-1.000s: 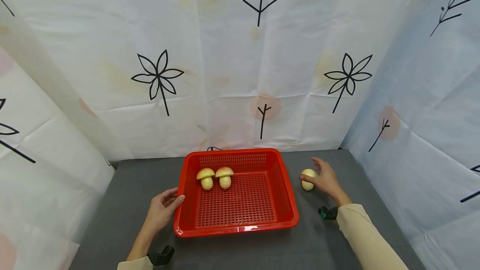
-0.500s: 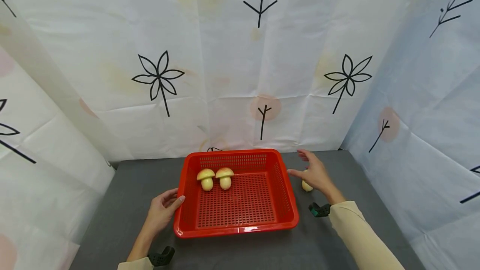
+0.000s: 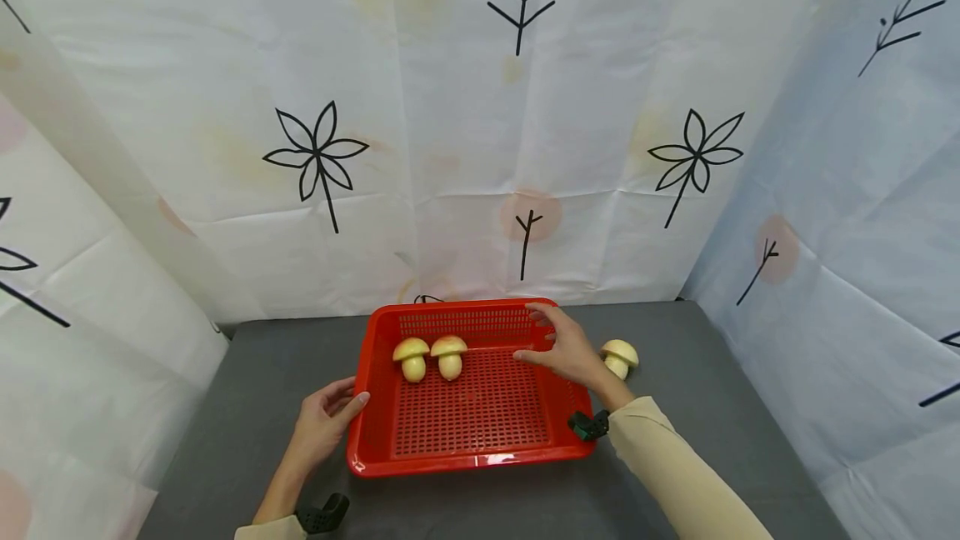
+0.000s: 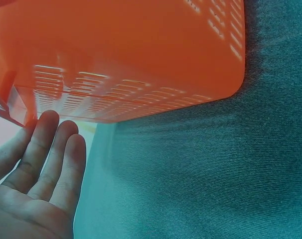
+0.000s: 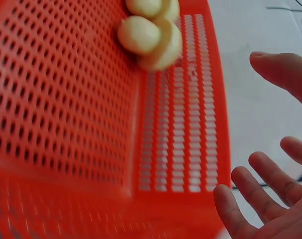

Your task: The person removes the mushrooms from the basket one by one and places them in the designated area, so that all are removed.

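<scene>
A red plastic basket (image 3: pixel 472 467) with slotted walls rests on the grey table. Two toy mushrooms, the left mushroom (image 3: pixel 412 358) and its neighbour (image 3: pixel 450 357), lie side by side at the far left inside it. At the basket's left rim my left hand (image 3: pixel 321 423) holds on, thumb over the edge; its other fingers (image 4: pixel 74 154) lie outside below the rim. My right hand (image 3: pixel 566 350) hovers above the basket's far right corner, fingers spread and holding nothing. A third mushroom (image 3: pixel 619 357) lies on the table right of the basket, partly behind the right wrist.
White cloth (image 3: pixel 465 123) printed with black plants walls in the back and both sides. Grey table surface (image 3: pixel 697 365) extends around the basket. A thin dark wire (image 3: pixel 427 298) shows behind the basket's back rim.
My right hand has moved left, from around the mushroom on the table to above the basket, leaving that mushroom behind. The left hand and basket have stayed put.
</scene>
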Tool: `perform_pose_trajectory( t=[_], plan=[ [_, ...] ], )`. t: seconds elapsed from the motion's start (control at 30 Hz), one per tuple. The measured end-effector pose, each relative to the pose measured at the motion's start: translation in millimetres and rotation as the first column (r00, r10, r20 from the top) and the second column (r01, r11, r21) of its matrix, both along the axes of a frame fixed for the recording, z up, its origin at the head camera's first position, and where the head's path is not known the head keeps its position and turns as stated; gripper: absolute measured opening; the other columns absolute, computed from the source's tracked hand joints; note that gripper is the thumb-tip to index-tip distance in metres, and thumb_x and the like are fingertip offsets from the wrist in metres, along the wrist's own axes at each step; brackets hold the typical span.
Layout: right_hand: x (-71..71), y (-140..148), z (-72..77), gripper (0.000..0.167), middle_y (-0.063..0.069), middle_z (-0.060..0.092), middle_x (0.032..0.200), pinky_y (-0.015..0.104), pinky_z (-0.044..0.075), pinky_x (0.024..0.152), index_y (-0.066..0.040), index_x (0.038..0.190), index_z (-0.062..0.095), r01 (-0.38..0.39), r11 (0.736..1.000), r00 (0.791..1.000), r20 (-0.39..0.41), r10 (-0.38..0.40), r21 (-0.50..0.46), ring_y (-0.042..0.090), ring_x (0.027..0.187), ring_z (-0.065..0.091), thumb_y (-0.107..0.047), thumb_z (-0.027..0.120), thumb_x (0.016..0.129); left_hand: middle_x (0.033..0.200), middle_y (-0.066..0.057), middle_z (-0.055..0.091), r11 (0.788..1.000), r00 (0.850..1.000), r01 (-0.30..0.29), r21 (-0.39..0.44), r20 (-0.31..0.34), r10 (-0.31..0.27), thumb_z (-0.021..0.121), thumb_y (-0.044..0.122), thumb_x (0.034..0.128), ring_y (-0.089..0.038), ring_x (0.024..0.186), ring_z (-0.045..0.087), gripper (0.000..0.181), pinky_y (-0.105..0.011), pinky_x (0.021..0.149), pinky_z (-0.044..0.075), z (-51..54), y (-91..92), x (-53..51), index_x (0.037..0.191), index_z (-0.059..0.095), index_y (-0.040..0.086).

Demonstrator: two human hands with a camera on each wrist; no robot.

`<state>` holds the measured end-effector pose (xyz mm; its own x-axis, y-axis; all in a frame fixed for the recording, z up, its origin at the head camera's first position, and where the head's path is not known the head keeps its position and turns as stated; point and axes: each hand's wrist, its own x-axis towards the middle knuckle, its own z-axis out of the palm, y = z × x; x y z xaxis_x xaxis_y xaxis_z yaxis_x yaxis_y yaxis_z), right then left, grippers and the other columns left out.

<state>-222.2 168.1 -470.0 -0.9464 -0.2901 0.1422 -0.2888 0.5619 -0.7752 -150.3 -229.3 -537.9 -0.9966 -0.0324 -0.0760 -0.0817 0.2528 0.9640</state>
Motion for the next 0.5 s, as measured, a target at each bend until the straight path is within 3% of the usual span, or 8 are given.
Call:
perform_pose_trajectory(
  t=[0.2,0.5],
  plan=[
    [-4.3,-24.8,-11.6,0.079,0.022,0.053,0.137,0.061,0.047,0.098,-0.004,0.148,0.046,-0.067,0.996,0.996,0.051,0.07,-0.053,0.043,0.125,0.053,-0.022,0.087,0.083,0.123,-0.02,0.065,1.0,1.0,-0.003,-0.009,0.006,0.004,0.071,0.02,0.0978,-0.014,0.101,0.068,0.048,-0.031,0.084,0.059,0.5,0.2,-0.6,0.137,0.057,-0.004],
    [-11.7,-52.5,-31.2,0.079,0.024,0.053,0.139,0.062,0.047,0.098,-0.003,0.148,0.047,-0.092,0.991,0.985,0.135,0.104,-0.095,0.043,0.126,0.052,-0.021,0.088,0.082,0.124,-0.022,0.065,1.0,1.0,0.001,0.006,0.0,-0.001,0.071,0.02,0.0978,-0.01,0.099,0.068,0.049,-0.029,0.084,0.059,0.7,-0.2,0.7,0.138,0.056,-0.004]
  ],
)
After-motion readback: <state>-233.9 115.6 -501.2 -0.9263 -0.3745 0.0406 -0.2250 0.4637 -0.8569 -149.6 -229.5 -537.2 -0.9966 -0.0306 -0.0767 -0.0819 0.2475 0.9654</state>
